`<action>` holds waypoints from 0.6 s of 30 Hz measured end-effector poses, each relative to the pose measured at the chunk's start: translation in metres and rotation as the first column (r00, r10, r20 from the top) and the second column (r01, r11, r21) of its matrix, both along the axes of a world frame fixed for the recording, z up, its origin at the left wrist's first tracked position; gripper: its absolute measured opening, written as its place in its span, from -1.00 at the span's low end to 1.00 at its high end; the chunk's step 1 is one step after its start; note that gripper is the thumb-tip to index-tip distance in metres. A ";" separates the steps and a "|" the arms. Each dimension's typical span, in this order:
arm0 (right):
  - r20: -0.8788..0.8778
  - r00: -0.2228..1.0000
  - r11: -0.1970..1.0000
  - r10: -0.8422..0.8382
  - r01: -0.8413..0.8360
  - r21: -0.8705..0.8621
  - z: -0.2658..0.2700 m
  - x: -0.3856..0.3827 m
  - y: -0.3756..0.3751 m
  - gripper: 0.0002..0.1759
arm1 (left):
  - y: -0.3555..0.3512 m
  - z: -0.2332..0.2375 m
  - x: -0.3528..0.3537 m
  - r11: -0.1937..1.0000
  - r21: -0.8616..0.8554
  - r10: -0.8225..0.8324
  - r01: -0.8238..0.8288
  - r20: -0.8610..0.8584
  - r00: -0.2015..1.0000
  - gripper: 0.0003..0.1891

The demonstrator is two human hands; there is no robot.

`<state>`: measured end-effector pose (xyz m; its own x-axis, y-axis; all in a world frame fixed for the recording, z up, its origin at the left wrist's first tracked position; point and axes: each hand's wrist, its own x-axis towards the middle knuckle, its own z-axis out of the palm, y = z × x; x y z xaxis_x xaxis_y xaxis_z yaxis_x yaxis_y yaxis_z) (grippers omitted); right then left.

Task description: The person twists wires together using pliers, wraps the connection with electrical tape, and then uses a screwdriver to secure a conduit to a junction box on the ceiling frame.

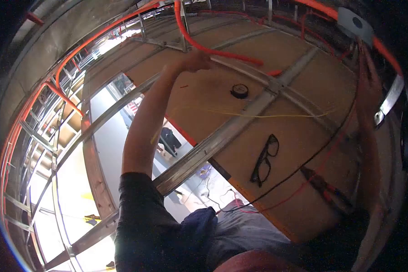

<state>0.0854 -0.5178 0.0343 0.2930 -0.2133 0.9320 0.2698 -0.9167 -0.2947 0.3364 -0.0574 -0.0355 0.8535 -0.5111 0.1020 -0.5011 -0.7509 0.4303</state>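
My left hand [196, 62] reaches forward with its fingers curled over a thin metal ceiling channel [240, 70], just below the orange flexible conduit [231, 55]. On the right, my right hand [369, 81] is raised to a grey junction box [356, 23], in shadow and slightly blurred. A black wire [319, 152] and a red wire [299, 186] run up to its fingers, which look closed on them. Pliers [326, 188] with red-and-black handles lie on the brown board below. Black-framed glasses [265, 161] and a round black tape roll [239, 91] rest on the board too.
A wide metal channel [213, 144] crosses the brown board [294, 136]. Yellow wire [281, 116] lies across it. To the left, openings [118, 118] between the framing drop to a bright room below. More orange conduit [75, 52] follows the concrete ceiling [72, 34].
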 end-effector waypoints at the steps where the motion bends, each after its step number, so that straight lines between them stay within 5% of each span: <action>1: 0.033 0.999 0.997 0.009 -0.007 -0.074 0.004 0.001 0.002 -0.54 | 0.006 0.000 0.003 1.000 -0.012 0.004 -0.004 0.003 1.000 -0.59; 4: 0.042 0.999 0.992 0.009 -0.004 -0.125 0.011 -0.001 0.007 -0.53 | 0.028 -0.010 0.026 0.993 0.114 -0.008 -0.020 0.246 0.969 -0.51; 7: 0.004 1.000 0.996 0.019 -0.018 -0.086 0.014 0.003 -0.007 -0.52 | 0.051 -0.028 0.073 0.988 -0.134 -0.047 0.078 0.224 0.973 -0.47; 9: -0.010 0.999 0.996 0.037 -0.038 -0.078 0.014 0.005 -0.017 -0.52 | 0.054 -0.005 0.053 0.982 -0.169 0.069 -0.088 -0.113 0.991 -0.48; 10: -0.012 0.997 0.995 0.075 -0.076 -0.064 0.012 0.005 -0.018 -0.52 | 0.065 -0.014 0.069 0.982 -0.172 0.062 -0.081 -0.113 0.992 -0.48; 11: -0.015 0.993 0.992 0.113 -0.114 -0.046 0.011 0.004 -0.020 -0.52 | 0.079 -0.032 0.098 0.986 0.058 -0.165 0.158 0.521 0.837 -0.54; 12: -0.017 0.994 0.993 0.105 -0.106 -0.044 0.011 0.003 -0.017 -0.52 | 0.077 -0.034 0.098 0.905 0.376 -0.420 0.199 0.860 0.289 -0.59; 13: -0.016 0.990 0.989 0.141 -0.141 -0.037 0.013 0.004 -0.013 -0.52 | 0.072 -0.032 0.099 0.902 0.378 -0.425 0.207 0.858 0.287 -0.59; 14: -0.015 0.984 0.984 0.175 -0.175 -0.027 0.014 0.003 -0.008 -0.52 | 0.069 -0.031 0.100 0.979 0.161 -0.203 0.129 0.646 0.735 -0.65; 15: -0.012 0.986 0.986 0.165 -0.165 -0.024 0.015 0.001 -0.005 -0.52 | 0.063 -0.026 0.093 0.998 0.008 0.051 -0.054 0.234 0.971 -0.70; 16: -0.027 0.994 0.994 0.103 -0.103 -0.026 0.015 0.000 -0.001 -0.52 | 0.065 -0.036 0.099 0.999 0.012 0.040 -0.044 0.238 0.970 -0.70; 17: -0.043 0.998 0.999 0.039 -0.041 -0.031 0.016 -0.001 0.000 -0.51 | 0.069 -0.050 0.103 0.927 -0.370 0.085 -0.053 0.071 0.994 -0.72; 18: -0.042 0.999 0.999 0.029 -0.031 -0.030 0.017 0.001 -0.003 -0.51 | 0.072 -0.061 0.108 0.714 -0.690 0.059 -0.117 -0.106 0.993 -0.74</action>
<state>0.0861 -0.5209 0.0512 0.3372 -0.1756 0.9249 0.2854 -0.9172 -0.2782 0.4441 0.0142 -0.0962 0.9103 -0.2430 0.3351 -0.3947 -0.2657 0.8796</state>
